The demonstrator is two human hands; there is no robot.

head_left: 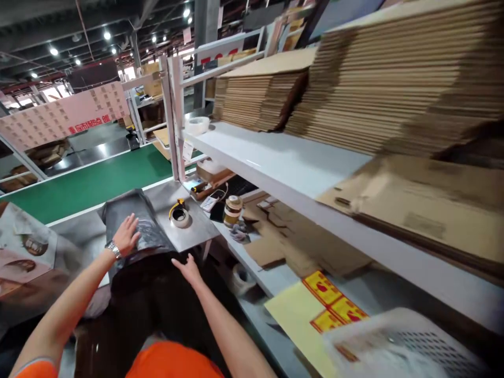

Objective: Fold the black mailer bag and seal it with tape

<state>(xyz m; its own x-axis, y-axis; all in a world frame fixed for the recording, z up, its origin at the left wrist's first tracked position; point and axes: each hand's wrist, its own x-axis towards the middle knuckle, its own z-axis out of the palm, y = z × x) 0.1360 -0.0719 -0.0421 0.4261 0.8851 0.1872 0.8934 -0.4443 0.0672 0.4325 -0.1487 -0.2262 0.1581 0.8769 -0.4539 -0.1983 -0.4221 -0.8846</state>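
A dark grey plastic mailing bag [147, 220] lies on the metal tabletop in front of me. My left hand [125, 237], with a metal watch at its wrist, rests flat on the bag, fingers stretched out. At the bag's near right corner is my right hand [188, 269], thumb and forefinger apart, with nothing visible between them. Beyond it on the metal top sits a roll of clear tape [180, 217] with a yellow-and-black piece beside it. Below the bag, glossy black material [145, 299] spreads towards my body; I cannot tell whether it joins the bag.
A printed carton [27, 252] stands at left. Behind the table runs a green conveyor belt [90, 178]. On the right, a white shelf [260, 152] carries stacks of flattened cardboard [394, 79]. Below it are a tape roll [232, 210], loose cardboard and a white basket [409, 341].
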